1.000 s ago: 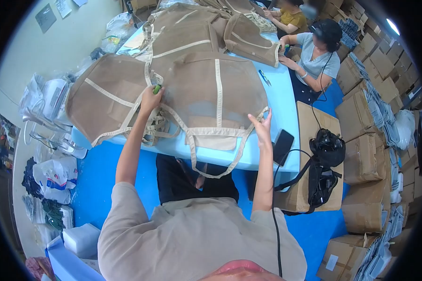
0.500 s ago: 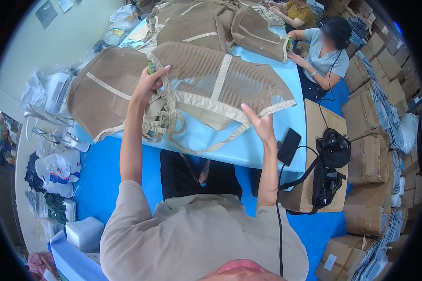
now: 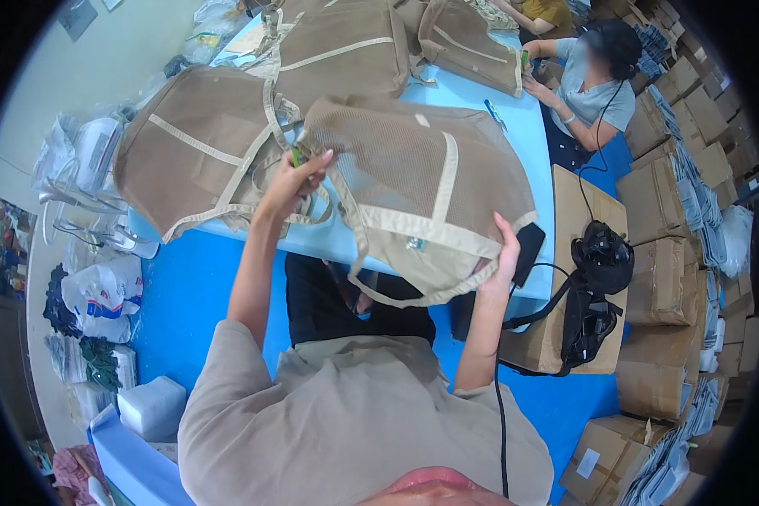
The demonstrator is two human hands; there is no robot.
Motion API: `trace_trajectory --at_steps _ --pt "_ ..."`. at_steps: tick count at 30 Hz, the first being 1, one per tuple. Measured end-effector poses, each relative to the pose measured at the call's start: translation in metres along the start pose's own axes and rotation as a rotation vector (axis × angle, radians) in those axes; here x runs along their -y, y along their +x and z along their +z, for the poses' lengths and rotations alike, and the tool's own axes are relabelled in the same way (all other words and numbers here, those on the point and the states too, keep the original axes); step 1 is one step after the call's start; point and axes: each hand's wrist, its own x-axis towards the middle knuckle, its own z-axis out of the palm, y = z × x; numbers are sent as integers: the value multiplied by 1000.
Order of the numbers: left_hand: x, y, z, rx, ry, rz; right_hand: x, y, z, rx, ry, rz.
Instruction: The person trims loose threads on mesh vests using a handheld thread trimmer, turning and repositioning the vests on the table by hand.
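Observation:
A tan mesh bag [image 3: 396,169] with pale fabric trim and straps is held up over the light-blue table. My left hand [image 3: 295,185] is closed on its left edge, with a small green tool [image 3: 295,157] partly showing between the fingers. What kind of tool it is, I cannot make out. On the other side, my right hand [image 3: 506,255] grips the bag's lower right trim, thumb in front. A strap loop hangs from the bag's near side. Left of it, another brown mesh bag [image 3: 190,148] lies on the table, its straps bunched near my left hand.
More mesh bags [image 3: 337,51] are spread over the far part of the table [image 3: 523,160]. A co-worker [image 3: 594,93] sits at the right side, another person farther back. A dark phone [image 3: 527,251] and black straps [image 3: 594,295] on a carton are at right; stacked cartons [image 3: 662,282] stand beyond.
The mesh bag has swung nearer and tilted, showing more of its pale panel. My left hand moved right and down; my right hand moved down and right along with it.

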Motion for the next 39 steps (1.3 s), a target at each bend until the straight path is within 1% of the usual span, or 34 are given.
trace_trajectory --at_steps 1,3,4,5,6,7,8,9,10,11,12,13,14,15,16,17,18,19,21,22,23,25,26,28,29,30,31,32,33,35,36,37,38,39 --pt "1 -7 8 3 3 3 2 -10 -3 24 67 -13" --pt "0 -15 19 2 -72 51 -1 -29 0 77 118 -179" --pt "1 -13 14 85 -44 90 -1 -30 -5 79 115 -183" --pt "-3 -9 16 87 -46 91 -3 -29 -13 171 110 -161" --pt "-12 -8 18 137 198 133 -6 -27 -21 260 105 -136" --pt "-22 -9 20 185 444 175 -4 -22 -29 259 106 -136" --pt "-33 -13 35 116 505 206 0 -13 -35 326 -86 -62" --pt "-38 -10 38 114 508 210 3 -10 -25 393 -278 12" --pt "-44 -4 38 95 545 244 4 -7 -14 324 -380 -74" --pt "-49 2 38 77 582 278 8 -11 2 328 -377 -75" --pt "-44 6 39 -33 598 346 12 -14 17 303 -422 -108" --pt "-46 11 35 -33 600 351 15 -15 29 276 -468 -142" --pt "-54 11 35 1 403 218 15 -13 38 288 -425 -238" --pt "-58 10 35 35 205 82 18 -11 42 286 -426 -237" --pt "-53 10 37 -12 130 59 21 -10 44 257 -324 -181" --pt "-50 4 36 -12 128 52 24 -11 44 225 -222 -125" --pt "-46 -6 34 0 89 -22 31 -13 40 294 -67 63" --pt "-42 -16 33 12 48 -96 31 -16 38 289 -71 64" --pt "-29 -41 31 34 41 -139 29 -28 29 173 92 140" --pt "-25 -57 32 3 13 -185 28 -33 14 129 89 214" --pt "-20 -73 31 -28 -12 -232 25 -42 4 121 88 217" --pt "5 -99 19 -60 -28 -283 18 -63 -15 -32 86 481" --pt "20 -110 12 -94 -43 -326 11 -70 -28 -38 89 488" --pt "48 -126 0 -138 -27 -335 -7 -76 -54 -158 -190 336" --pt "55 -132 -3 -178 8 -331 -20 -78 -61 -161 -190 345" --pt "58 -134 -6 -184 7 -339 -35 -81 -63 -170 -285 155" --pt "60 -135 -11 -265 89 -308 -44 -85 -65 -176 -379 -37" --pt "59 -133 -17 -343 172 -270 -45 -84 -63 -169 -458 -77" --pt "58 -130 -22 -345 170 -269 -48 -82 -63 -167 -460 -76" --pt "50 -116 -35 -444 266 -70 -57 -73 -64 -101 -589 -183" --pt "46 -104 -40 -446 271 -64 -62 -68 -62 -108 -575 -212" --pt "45 -92 -46 -502 329 -50 -66 -64 -60 -104 -569 -211" --pt "45 -80 -50 -558 385 -35 -70 -60 -57 -72 -611 -239" --pt "43 -70 -51 -559 387 -28 -73 -54 -55 -41 -652 -270"
